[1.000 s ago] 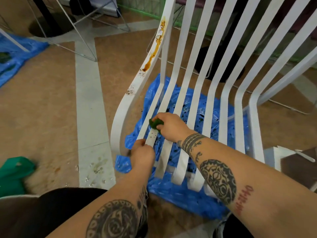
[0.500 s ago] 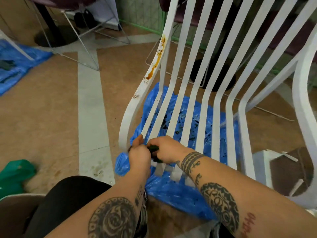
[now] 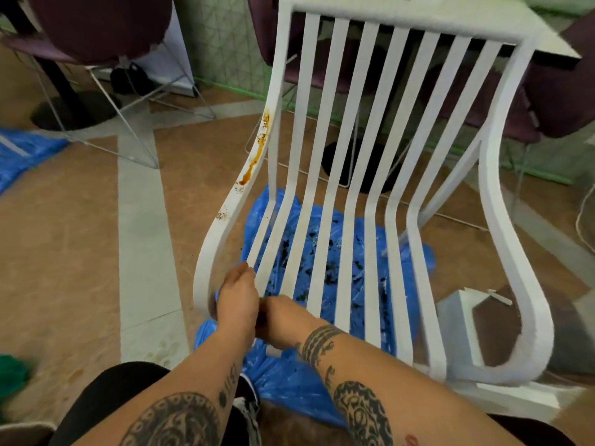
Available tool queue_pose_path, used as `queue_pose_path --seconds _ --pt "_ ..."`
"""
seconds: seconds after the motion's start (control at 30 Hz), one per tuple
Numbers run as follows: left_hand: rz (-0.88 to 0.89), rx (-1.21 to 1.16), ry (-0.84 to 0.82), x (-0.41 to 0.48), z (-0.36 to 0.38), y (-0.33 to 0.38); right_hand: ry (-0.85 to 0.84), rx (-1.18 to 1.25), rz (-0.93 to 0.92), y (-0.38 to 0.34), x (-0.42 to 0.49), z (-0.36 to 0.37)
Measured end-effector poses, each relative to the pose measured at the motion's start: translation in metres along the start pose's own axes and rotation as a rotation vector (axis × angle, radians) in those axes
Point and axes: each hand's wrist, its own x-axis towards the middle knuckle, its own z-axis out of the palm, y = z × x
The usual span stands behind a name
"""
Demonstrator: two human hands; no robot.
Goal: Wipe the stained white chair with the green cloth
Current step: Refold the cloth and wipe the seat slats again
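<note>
The chair (image 3: pixel 370 175) stands in the middle, white and slatted, seat front toward the person. An orange-brown stain (image 3: pixel 259 149) runs down its left rail, with dark specks (image 3: pixel 222 215) lower on the same rail.

Both hands are at the seat's front left corner, well below the stain. The left hand (image 3: pixel 238 297) sits on the front end of the leftmost slats, just inside the rail. Its thumb lies up against a slat and its fingers curl down around it, holding the chair. The right hand (image 3: pixel 283 320) touches it from the right, and its fingers are hidden behind the left hand, so I cannot tell what its grip is. Of the cloth, only a dark sliver (image 3: pixel 261 319) shows in the gap between the two hands, too small to be sure of.

A crumpled blue sheet (image 3: pixel 325 268) flecked with dark bits lies on the floor under the seat and reaches toward the person's knee (image 3: pixel 109 391). A white box (image 3: pixel 457 320) stands just right of the chair. A blurred green heap (image 3: pixel 9 371) lies well apart at the left edge. A second blue sheet (image 3: pixel 19 152) lies farther back on the left. Behind are purple chairs (image 3: pixel 96 27) on wire legs, a black round base (image 3: pixel 74 114) and a green mesh wall (image 3: pixel 225 43).
</note>
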Motion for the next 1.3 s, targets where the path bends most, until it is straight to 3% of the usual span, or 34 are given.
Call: queue_pose_path --seconds 0.1,0.23,0.33,0.43,0.57,0.67,0.87,1.07,1.3 --pt "0.045 -0.025 -0.056 -0.006 0.001 0.010 -0.006 0.269 0.071 0.018 -0.019 -0.001" --pt "-0.050 -0.001 -0.190 -0.020 0.000 0.013 0.298 0.805 0.168 0.033 -0.058 -0.023" --pt "-0.110 -0.003 -0.393 -0.042 0.001 0.009 0.379 1.145 0.228 0.034 -0.086 -0.043" --pt "-0.009 -0.048 -0.495 -0.065 0.004 0.018 0.434 1.074 0.243 0.026 -0.118 -0.064" --pt "0.097 -0.073 -0.429 -0.086 0.006 0.039 0.567 0.781 0.294 0.027 -0.152 -0.087" --pt "0.131 -0.015 -0.429 -0.105 0.002 0.052 0.586 0.721 0.301 0.026 -0.178 -0.099" --pt "0.127 0.080 -0.453 -0.141 -0.001 0.077 0.538 0.897 0.405 0.017 -0.215 -0.118" --pt "-0.211 -0.029 -0.495 -0.164 0.001 0.099 0.346 1.249 0.342 0.007 -0.247 -0.122" --pt "-0.296 0.180 -0.752 -0.171 -0.017 0.097 0.509 1.426 0.499 0.006 -0.251 -0.122"
